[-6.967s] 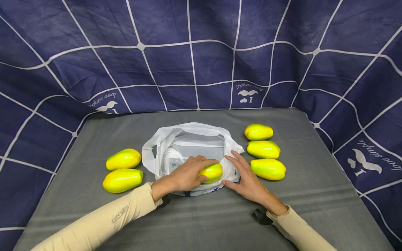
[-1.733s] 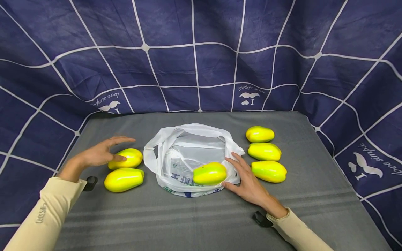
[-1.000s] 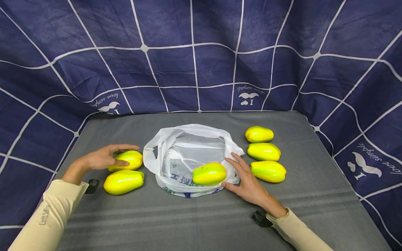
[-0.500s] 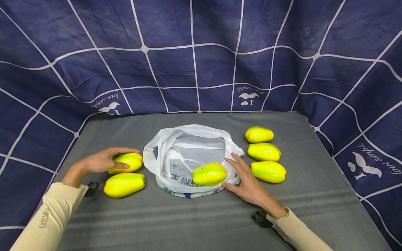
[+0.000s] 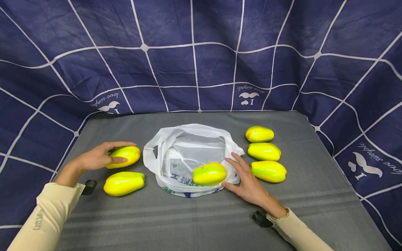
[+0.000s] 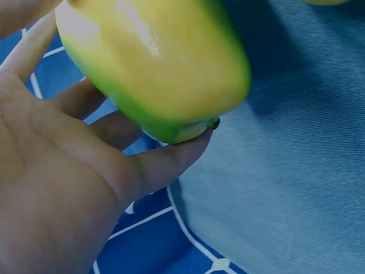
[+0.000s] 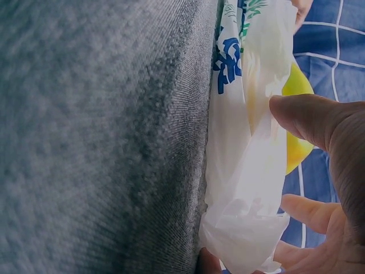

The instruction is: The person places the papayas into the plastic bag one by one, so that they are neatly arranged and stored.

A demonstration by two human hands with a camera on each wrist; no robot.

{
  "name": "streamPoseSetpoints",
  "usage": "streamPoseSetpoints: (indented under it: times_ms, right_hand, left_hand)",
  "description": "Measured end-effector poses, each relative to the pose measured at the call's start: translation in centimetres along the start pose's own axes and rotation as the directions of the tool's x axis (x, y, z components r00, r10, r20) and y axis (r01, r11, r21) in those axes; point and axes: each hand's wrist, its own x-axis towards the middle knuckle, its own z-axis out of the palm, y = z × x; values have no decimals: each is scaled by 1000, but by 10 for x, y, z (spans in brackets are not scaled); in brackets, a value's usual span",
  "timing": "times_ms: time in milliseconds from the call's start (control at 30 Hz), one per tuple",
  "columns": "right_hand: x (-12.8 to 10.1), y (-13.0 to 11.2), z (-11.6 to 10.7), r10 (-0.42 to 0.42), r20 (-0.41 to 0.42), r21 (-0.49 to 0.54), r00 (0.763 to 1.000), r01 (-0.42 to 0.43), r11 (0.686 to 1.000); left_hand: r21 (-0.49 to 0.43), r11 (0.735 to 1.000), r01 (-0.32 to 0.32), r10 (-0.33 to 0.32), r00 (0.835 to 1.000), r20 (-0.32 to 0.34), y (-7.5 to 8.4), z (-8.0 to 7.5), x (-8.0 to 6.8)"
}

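My left hand [image 5: 98, 157] grips a yellow-green papaya [image 5: 125, 156] at the left of the grey table [image 5: 201, 223], lifted a little off the surface; the left wrist view shows this papaya [image 6: 159, 63] held by my fingers [image 6: 165, 162]. A second papaya [image 5: 124, 183] lies just in front of it. A white plastic bag [image 5: 185, 150] lies open in the middle with one papaya [image 5: 209, 173] inside. My right hand [image 5: 246, 179] rests flat with straight fingers on the bag's right edge, and the right wrist view shows the bag [image 7: 245, 171] against my thumb [image 7: 311, 123].
Three more papayas lie in a column right of the bag: far [image 5: 259, 134], middle [image 5: 264, 151], near [image 5: 268, 171]. A dark blue cloth with white lines [image 5: 201, 52] hangs behind and around the table. Black wrist-camera mounts sit at both cuffs.
My left hand left the papaya in the bag, reached left, closed on the far-left papaya and has now raised it slightly. The right hand has stayed on the bag's edge.
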Motion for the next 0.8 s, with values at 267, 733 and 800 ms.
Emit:
streamPoseSetpoints:
  times_ms: [267, 733, 800]
  right_hand:
    - [0, 0, 0, 0, -1, -13, 1000, 0, 1000]
    - [0, 0, 0, -25, -9, -17, 1000, 25, 1000]
    - [0, 0, 0, -23, -8, -20, 1000, 23, 1000]
  left_hand:
    - [38, 999, 8, -6, 999, -53, 16, -12, -4]
    - [107, 989, -102, 115, 987, -116, 49, -12, -5]
    - [103, 987, -125, 137, 983, -118, 56, -11, -4]
